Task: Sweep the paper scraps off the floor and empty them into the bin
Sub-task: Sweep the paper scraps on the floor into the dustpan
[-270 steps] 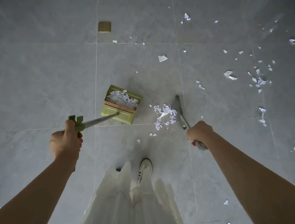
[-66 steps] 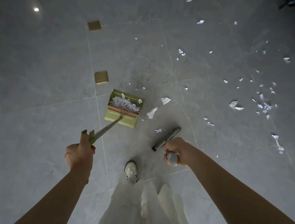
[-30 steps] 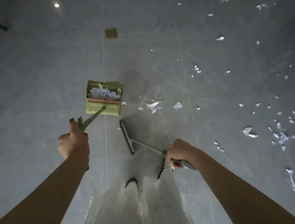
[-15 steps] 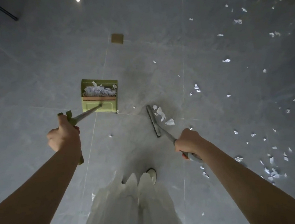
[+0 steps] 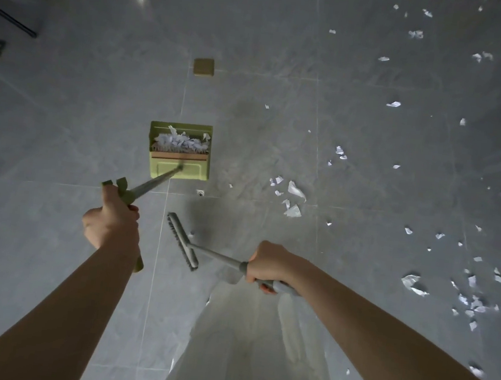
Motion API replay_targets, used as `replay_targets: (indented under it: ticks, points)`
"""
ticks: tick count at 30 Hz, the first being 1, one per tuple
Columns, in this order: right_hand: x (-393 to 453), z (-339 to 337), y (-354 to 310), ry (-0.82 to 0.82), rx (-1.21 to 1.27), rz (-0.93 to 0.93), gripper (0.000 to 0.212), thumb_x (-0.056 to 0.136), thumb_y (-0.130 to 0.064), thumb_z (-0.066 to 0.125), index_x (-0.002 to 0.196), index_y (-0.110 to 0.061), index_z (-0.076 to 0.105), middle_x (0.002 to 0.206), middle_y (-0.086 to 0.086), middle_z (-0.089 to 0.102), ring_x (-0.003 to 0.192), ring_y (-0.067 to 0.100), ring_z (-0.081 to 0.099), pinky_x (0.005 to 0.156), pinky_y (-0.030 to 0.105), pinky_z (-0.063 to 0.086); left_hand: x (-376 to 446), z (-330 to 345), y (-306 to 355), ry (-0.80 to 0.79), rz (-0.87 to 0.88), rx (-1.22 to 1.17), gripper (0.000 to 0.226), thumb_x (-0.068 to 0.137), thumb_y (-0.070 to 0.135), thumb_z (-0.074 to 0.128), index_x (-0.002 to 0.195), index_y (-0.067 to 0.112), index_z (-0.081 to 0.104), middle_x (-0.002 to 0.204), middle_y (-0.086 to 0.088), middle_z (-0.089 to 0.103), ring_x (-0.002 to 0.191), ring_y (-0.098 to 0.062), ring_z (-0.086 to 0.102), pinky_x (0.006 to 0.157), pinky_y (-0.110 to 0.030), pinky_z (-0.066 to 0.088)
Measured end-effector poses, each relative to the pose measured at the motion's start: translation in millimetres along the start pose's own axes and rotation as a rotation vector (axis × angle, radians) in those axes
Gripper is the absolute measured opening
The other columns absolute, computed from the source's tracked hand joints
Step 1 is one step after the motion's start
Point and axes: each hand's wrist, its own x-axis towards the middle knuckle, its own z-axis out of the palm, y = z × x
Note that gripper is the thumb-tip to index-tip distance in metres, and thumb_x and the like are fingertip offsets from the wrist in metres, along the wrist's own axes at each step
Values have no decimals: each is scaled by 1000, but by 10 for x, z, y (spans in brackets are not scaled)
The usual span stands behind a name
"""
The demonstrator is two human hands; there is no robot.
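The left hand [image 5: 110, 227] is closed around the green grip of the dustpan [image 5: 179, 151] handle, with the thumb up along it. The dustpan stands on the floor [image 5: 61, 137], just beyond a tile joint, and it holds a heap of white scraps [image 5: 181, 142] against its back wall. The right hand [image 5: 268, 265] is wrapped around the grey handle of the broom [image 5: 182, 241]. The broom head (a narrow grey bar with short bristles) lies between the two hands, nearer to the person than the dustpan and apart from it.

More scraps lie on the floor: a small group [image 5: 292, 199] to the right of the dustpan, and many others [image 5: 471, 296] toward the right edge. A small tan square [image 5: 204, 67] sits in the floor beyond the dustpan. A white skirt [image 5: 252, 355] hangs below the hands.
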Motion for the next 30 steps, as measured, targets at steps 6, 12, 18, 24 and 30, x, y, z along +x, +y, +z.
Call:
replay_targets:
  ticks: [6, 12, 18, 24, 30]
  points:
    - [328, 66, -56, 17, 139, 65, 6, 84, -4, 60, 80, 0, 58, 67, 17, 58, 55, 25, 55, 56, 28, 44, 12, 135, -42, -2, -2, 0, 37, 85, 50, 51, 68, 19, 61, 60, -2, 60, 50, -15, 50, 51, -27, 41]
    - [304, -433, 205, 141, 318, 140, 15, 84, 0, 62, 72, -2, 53, 55, 15, 54, 42, 20, 51, 36, 16, 38, -86, 302, -36, -32, -22, 17, 37, 86, 51, 51, 71, 19, 61, 63, -2, 60, 51, -13, 50, 50, -27, 41]
    - [213, -896, 481, 234, 440, 165, 19, 84, 6, 57, 69, -1, 48, 54, 15, 50, 42, 17, 48, 33, 16, 35, -243, 492, -40, -54, -3, 59, 37, 88, 50, 50, 69, 19, 58, 63, -2, 59, 53, -15, 50, 52, -28, 41]
    - [172, -1206, 870, 262, 589, 226, 14, 88, 8, 51, 78, -1, 47, 74, 13, 46, 43, 16, 46, 33, 14, 35, -455, 746, -31, -104, 20, 88, 38, 89, 49, 49, 69, 19, 57, 62, -2, 58, 53, -14, 49, 52, -28, 41]
    - [51, -1455, 1223, 374, 562, 290, 14, 87, 4, 50, 73, 4, 53, 47, 11, 51, 28, 16, 42, 38, 16, 35, -648, 994, 2, -146, 61, 121, 36, 89, 47, 48, 69, 18, 55, 62, -2, 57, 53, -15, 49, 52, -28, 40]
